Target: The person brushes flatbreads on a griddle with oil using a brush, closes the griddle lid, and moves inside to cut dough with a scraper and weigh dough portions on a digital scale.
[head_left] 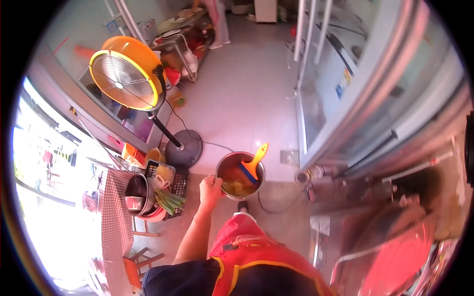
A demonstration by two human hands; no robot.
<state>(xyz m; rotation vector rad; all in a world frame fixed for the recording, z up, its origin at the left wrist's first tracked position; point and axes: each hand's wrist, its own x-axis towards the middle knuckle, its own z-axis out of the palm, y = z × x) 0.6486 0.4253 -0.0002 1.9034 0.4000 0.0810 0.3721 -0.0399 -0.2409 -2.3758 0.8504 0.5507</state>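
Note:
My left hand [211, 190] is closed on the left rim or handle of a round metal pot [263, 168], which hangs in front of my body above the floor. Yellowish-brown liquid [236, 186] with paler bits lies inside it. A brush [256, 160] with an orange-yellow handle and a blue lower edge leans in the pot, its handle sticking out over the far right rim. My fingers cover the spot where they grip the pot. Outside the picture is my right hand.
A yellow standing fan [123, 74] with a round base [185, 149] and trailing cord stands ahead left, beside an open glass doorway. Green onions [169, 200] and containers sit by a checked tablecloth [116, 197]. Another person [217, 19] stands far ahead. Blurred equipment [390, 246] is at right.

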